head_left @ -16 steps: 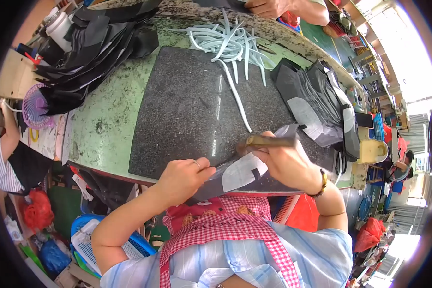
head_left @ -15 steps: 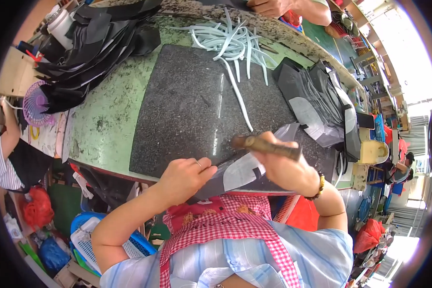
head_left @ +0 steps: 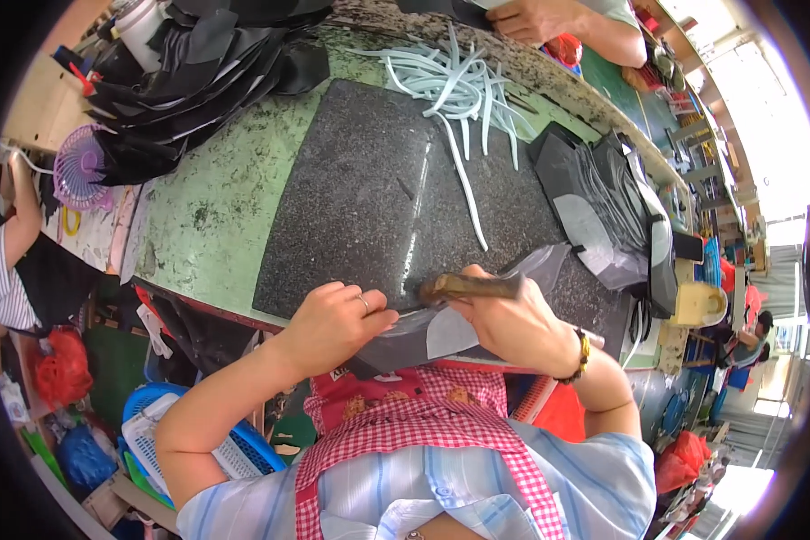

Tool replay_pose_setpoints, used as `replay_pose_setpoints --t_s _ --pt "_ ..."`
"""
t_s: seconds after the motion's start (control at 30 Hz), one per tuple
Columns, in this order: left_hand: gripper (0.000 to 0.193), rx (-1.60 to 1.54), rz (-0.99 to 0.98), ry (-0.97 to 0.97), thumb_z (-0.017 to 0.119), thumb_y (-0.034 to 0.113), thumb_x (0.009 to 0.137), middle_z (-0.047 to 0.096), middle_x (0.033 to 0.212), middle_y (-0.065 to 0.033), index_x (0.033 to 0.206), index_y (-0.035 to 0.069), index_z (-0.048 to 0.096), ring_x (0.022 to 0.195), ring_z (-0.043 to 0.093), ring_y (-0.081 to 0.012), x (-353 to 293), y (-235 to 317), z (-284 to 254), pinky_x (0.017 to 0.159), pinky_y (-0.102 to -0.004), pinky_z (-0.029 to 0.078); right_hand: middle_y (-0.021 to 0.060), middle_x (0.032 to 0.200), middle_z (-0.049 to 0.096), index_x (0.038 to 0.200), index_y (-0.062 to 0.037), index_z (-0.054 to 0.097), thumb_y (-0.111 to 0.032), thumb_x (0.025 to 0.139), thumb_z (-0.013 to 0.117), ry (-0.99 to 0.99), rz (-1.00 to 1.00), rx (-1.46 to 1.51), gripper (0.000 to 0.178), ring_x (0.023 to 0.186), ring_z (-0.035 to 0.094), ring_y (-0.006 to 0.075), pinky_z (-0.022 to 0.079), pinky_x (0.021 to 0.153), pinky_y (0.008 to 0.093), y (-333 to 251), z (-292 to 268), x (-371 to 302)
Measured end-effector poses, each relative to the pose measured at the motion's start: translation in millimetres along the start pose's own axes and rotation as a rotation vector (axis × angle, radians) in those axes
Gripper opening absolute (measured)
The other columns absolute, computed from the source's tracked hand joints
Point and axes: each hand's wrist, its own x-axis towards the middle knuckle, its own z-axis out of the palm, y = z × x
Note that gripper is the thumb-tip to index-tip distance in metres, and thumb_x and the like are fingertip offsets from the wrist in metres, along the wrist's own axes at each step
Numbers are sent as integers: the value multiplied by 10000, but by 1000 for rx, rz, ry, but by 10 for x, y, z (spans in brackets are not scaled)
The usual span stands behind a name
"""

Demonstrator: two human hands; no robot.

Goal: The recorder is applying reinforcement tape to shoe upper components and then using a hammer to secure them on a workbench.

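Here's the big green tabletop (head_left: 207,216) sweeping across the view, a dark speckled slab (head_left: 351,180) lying on it; black sheets (head_left: 216,81) heap up far left, grey folded pieces (head_left: 594,193) stack up on the right, and a tangle of pale strips (head_left: 459,85) sits at the back, one strip trailing toward us. Now to the near edge: the long grey piece (head_left: 400,349) lies right there, its long axis running left to right and rising a little to the right. The left hand (head_left: 333,328) has its left end, thumb and curled fingers pinched together on the upper edge. The right hand (head_left: 522,324) is above the right part, fist wrapped round a hammer-like tool (head_left: 481,286), whose blurred head points left into the gap between the hands, over the piece's far edge; touching or just above, I can't tell. And the writing? Just some lettering on the red checked apron (head_left: 405,423), partly hidden; none shows on the piece.
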Motion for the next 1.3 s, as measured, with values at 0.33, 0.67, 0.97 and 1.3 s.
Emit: replay_pose_setpoints --t_s 0.33,0.67,0.97,1.3 --pt "158 9 -27 59 721 162 777 623 884 9 929 121 703 715 601 -176 -75 76 65 635 -326 472 112 820 600 1107 -92 618 -127 891 601 14 26 85 219 618 630 336 511 542 435 -201 106 -32" --pt "315 106 -190 226 809 233 714 617 939 -40 961 80 689 823 595 -241 -248 185 78 748 -386 475 128 887 624 1155 -86 583 -68 869 569 4 154 147 287 648 650 323 512 528 418 -241 177 -35" --pt "246 361 -57 157 760 204 779 622 933 -52 945 33 698 827 599 -219 -298 343 114 750 -377 473 140 881 601 1023 -39 586 -107 893 598 95 -58 121 147 649 647 326 516 544 417 -172 250 134" --pt "279 208 -168 205 781 264 748 615 914 -53 902 66 660 810 586 -252 -39 602 92 727 -399 431 143 849 584 1144 -71 603 -114 913 582 321 3 168 236 658 639 341 512 536 421 -78 79 27"
